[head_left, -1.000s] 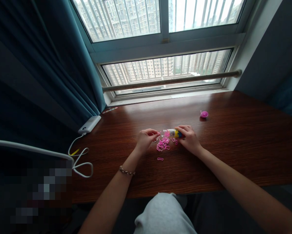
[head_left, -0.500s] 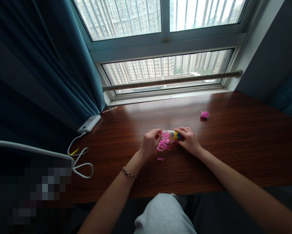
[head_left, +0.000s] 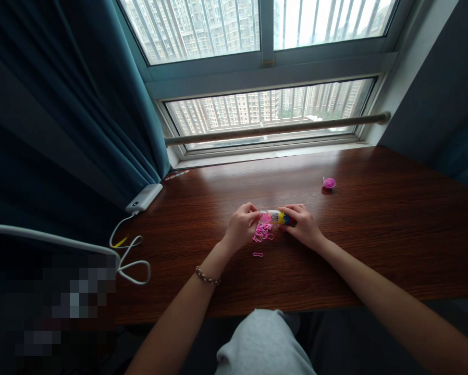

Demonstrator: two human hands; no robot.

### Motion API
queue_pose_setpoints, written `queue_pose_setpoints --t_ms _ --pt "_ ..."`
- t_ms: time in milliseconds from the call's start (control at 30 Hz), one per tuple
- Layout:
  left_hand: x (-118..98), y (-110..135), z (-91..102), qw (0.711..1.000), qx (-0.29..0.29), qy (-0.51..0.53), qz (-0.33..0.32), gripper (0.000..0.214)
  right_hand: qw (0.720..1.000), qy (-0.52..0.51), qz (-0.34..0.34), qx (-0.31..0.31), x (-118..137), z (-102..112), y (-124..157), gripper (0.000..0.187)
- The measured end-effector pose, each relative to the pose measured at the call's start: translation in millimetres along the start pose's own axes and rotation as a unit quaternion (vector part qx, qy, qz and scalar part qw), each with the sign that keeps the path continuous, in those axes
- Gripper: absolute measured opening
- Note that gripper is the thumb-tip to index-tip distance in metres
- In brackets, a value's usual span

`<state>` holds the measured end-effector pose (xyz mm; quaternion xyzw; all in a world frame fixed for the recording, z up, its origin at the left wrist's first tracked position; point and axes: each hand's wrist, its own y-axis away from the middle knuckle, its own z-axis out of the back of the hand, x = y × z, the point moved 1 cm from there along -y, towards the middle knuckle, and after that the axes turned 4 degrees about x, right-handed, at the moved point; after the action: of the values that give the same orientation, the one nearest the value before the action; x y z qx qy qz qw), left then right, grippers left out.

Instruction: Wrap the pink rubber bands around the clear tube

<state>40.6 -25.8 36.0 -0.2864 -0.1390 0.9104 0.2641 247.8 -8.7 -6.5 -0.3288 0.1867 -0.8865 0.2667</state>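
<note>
A small clear tube (head_left: 274,215) lies sideways just above the desk, with pink at its left end and yellow and blue towards its right. My right hand (head_left: 302,224) is closed round its right end. At the tube's left end is my left hand (head_left: 242,224), fingers pressed together against or right beside the opening; whatever they pinch is hidden. Beneath the tube, a heap of small pink wire-like loops (head_left: 262,234) rests on the desk. One single pink loop (head_left: 258,254) lies apart, nearer to me.
Farther right on the brown wooden desk (head_left: 374,224) sits a small round pink cap-like piece (head_left: 329,183). A white power adapter (head_left: 145,198) with a looped white cable (head_left: 148,271) occupies the left edge by the blue curtain (head_left: 140,130). A window with a rail (head_left: 276,131) stands behind.
My left fingers have shifted slightly at the tube's left end. The right hand keeps its hold, and the tube, the heap and the single loop look the same.
</note>
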Motion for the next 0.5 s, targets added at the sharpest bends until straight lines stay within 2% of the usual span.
queue_pose_setpoints --t_ms 200,367,500 --pt "2.3 -1.4 2.1 0.995 -0.027 0.089 0.030 0.020 1.000 -0.010 -0.003 -0.002 2.1 2.2 -0.9 0.043" --pt "7.6 -1.6 2.7 0.990 -0.067 0.096 0.080 0.020 1.000 -0.017 0.000 0.002 4.3 2.7 -0.9 0.043" --pt "5.9 -2.1 1.9 0.985 -0.055 0.144 0.079 0.021 1.000 -0.024 0.000 -0.003 5.0 2.1 -1.0 0.044"
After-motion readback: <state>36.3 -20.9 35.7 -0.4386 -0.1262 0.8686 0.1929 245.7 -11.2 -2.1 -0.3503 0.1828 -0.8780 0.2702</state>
